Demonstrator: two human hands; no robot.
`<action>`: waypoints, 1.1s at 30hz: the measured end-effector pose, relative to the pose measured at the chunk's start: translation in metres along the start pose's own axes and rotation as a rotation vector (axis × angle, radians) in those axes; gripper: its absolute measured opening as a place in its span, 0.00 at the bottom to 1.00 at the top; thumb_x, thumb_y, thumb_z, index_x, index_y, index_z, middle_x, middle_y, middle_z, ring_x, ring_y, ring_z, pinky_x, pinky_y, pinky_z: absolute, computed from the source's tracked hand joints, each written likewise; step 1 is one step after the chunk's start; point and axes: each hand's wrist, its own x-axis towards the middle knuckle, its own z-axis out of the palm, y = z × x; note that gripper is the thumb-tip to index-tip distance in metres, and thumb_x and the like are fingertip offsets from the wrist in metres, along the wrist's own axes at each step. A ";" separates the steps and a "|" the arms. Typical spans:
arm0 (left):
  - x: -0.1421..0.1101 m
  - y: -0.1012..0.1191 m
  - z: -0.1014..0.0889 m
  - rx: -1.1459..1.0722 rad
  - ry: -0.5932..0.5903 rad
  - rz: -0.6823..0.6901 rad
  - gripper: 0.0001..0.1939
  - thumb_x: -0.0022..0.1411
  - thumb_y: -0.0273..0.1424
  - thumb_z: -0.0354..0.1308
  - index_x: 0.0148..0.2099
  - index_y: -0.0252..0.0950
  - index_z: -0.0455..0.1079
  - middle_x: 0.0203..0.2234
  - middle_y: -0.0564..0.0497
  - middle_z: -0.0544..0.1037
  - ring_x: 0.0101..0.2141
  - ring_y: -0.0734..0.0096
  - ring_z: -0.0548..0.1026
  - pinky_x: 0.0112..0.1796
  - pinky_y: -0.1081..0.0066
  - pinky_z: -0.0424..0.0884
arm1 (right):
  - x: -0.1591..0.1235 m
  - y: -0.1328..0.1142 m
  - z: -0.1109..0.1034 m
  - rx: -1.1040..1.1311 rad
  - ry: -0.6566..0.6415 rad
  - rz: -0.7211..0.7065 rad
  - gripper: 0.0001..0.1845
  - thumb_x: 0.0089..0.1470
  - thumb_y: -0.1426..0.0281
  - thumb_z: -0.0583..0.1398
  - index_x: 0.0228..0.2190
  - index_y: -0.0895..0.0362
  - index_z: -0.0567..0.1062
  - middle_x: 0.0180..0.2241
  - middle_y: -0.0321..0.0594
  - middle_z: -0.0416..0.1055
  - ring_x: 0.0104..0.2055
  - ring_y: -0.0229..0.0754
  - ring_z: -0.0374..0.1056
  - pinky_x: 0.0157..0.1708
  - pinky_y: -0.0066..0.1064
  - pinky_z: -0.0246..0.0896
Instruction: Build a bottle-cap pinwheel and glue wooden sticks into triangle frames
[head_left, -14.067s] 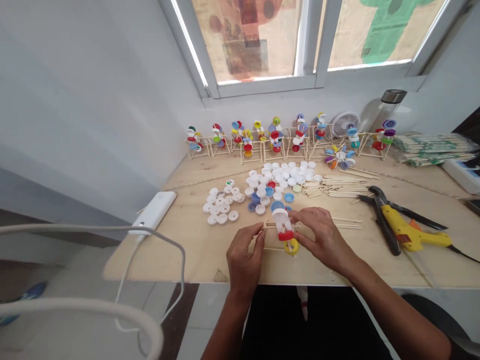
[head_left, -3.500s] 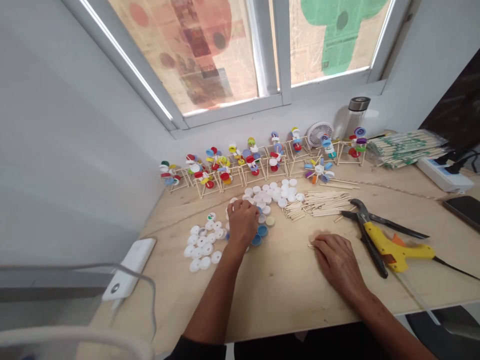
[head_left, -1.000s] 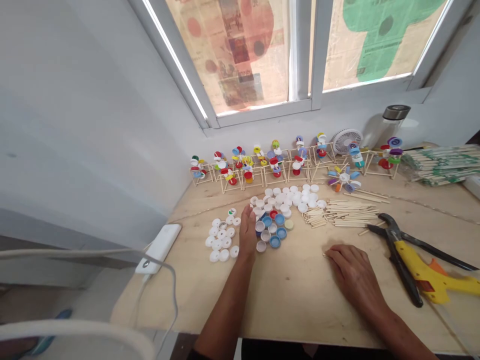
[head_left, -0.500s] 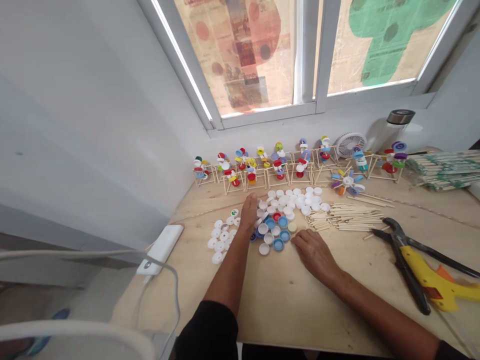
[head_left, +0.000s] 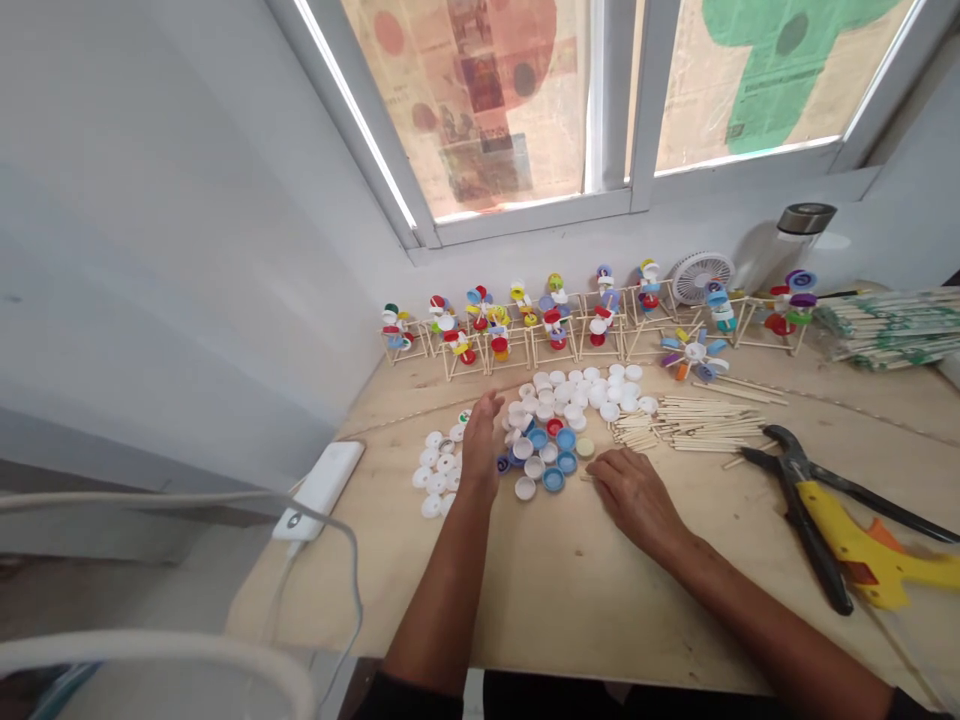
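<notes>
My left hand (head_left: 480,447) rests with its fingers apart on the plywood tabletop (head_left: 570,590), between a small group of white plastic bottle caps (head_left: 433,475) and a larger heap of white caps (head_left: 577,395). It holds nothing I can see. Blue, white and red caps (head_left: 553,480) lie spread just right of it. My right hand (head_left: 636,497) lies palm down on the board, fingertips close to these caps. A short wooden stick may be under its fingertips, but the picture does not settle it.
Several stick-and-cap pinwheel models (head_left: 555,325) stand along the back of the board, beside a small white fan (head_left: 700,278) and a bottle (head_left: 796,240). Loose wooden sticks (head_left: 705,425) lie to the right, near pliers (head_left: 810,510) and a yellow glue gun (head_left: 870,565). A white power bank (head_left: 321,490) sits at the left edge.
My left hand has drawn slightly back toward me and left, and the coloured caps are more spread out. My right hand has moved left toward them since the earlier frames.
</notes>
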 end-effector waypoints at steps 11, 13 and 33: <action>-0.078 -0.020 -0.013 0.011 0.149 -0.048 0.23 0.62 0.47 0.50 0.55 0.41 0.66 0.57 0.47 0.67 0.59 0.62 0.62 0.58 0.62 0.56 | -0.035 -0.002 -0.024 0.010 0.022 0.043 0.10 0.57 0.73 0.53 0.38 0.54 0.73 0.40 0.43 0.73 0.43 0.44 0.66 0.40 0.36 0.56; -0.075 -0.020 -0.008 0.007 0.145 -0.043 0.22 0.62 0.46 0.50 0.54 0.41 0.67 0.56 0.48 0.69 0.58 0.62 0.63 0.58 0.63 0.57 | -0.043 -0.003 -0.025 0.010 0.032 0.053 0.10 0.57 0.73 0.53 0.38 0.54 0.73 0.40 0.43 0.73 0.43 0.44 0.66 0.40 0.36 0.56; -0.069 -0.031 -0.092 1.045 0.200 0.171 0.42 0.49 0.43 0.62 0.64 0.39 0.52 0.64 0.37 0.52 0.63 0.41 0.47 0.57 0.43 0.46 | -0.080 0.003 -0.013 -0.013 0.154 0.086 0.12 0.58 0.70 0.53 0.41 0.54 0.74 0.41 0.42 0.74 0.45 0.45 0.67 0.46 0.39 0.54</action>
